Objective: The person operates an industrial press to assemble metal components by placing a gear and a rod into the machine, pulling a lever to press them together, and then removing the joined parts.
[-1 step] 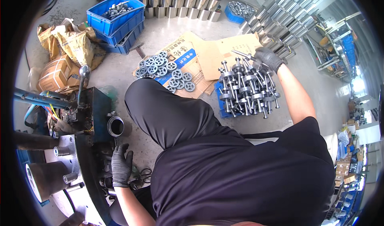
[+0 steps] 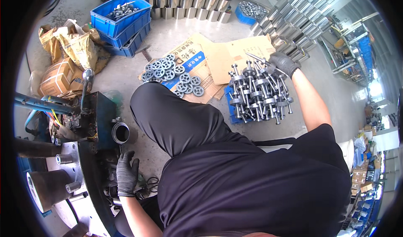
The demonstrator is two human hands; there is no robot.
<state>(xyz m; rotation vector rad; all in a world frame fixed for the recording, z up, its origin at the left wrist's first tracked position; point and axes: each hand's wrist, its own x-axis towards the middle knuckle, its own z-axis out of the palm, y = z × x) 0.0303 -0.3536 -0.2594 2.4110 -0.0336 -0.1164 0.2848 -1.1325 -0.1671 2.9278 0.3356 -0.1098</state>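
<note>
My right hand (image 2: 283, 63), in a dark grey glove, is closed around a slim metal shaft (image 2: 255, 58) that points left above the far edge of a pile. That pile is made of many steel shafts with thick round collars (image 2: 261, 92), stacked on a blue crate (image 2: 232, 105). At the lower left is my left hand (image 2: 127, 175), also gloved, its thumb apart from its slightly bent fingers. Its fingertips lie close to a thin dark stick-like part just below a round metal cup (image 2: 121, 133) with a dark inside; whether they touch it I cannot tell.
Grey-blue spoked handwheels (image 2: 169, 74) lie on flattened cardboard (image 2: 235, 58) beyond my knee. Stacked blue bins (image 2: 121, 23) with metal parts stand far left, near sacks and a carton (image 2: 58, 76). A heavy machine (image 2: 77, 170) borders the left. Shiny metal cylinders (image 2: 184, 1) line the back.
My right hand has shifted very slightly to the right with the metal shaft in it. The left hand holds its place beside the cup.
</note>
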